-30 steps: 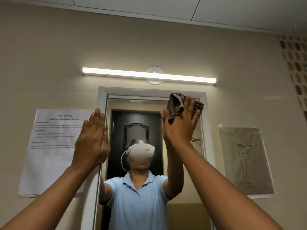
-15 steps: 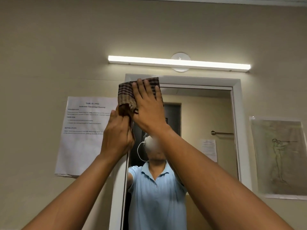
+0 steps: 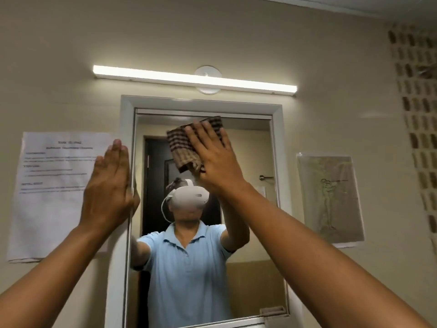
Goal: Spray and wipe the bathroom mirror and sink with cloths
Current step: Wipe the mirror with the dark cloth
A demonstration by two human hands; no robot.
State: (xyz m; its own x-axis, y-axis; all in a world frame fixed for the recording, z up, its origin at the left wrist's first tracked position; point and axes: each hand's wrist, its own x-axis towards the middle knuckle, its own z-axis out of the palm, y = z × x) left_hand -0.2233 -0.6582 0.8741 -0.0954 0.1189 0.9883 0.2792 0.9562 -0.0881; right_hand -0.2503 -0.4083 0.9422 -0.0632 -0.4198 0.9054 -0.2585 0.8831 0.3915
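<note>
Two bare forearms are raised from the lower corners of the view toward the wall. The left hand is held flat and open, fingers together and pointing up, and is laid against the left side of the mirror frame, with nothing gripped. The right hand is spread open, palm forward, and a brown striped cloth is pressed by it against the glass of the mirror near the upper edge, about midway across. Part of the cloth is left hanging loose below and to the left of the palm.

In the glass, a person in a light blue polo shirt and a white headset is reflected, together with a dark door and a rail on the far wall. A printed sheet is fixed to the wall just left of the frame, and a sleeved line drawing is fixed to its right. A lit tube lamp is mounted above the mirror's top edge. A grid of small vent openings is seen along the right edge of the wall.
</note>
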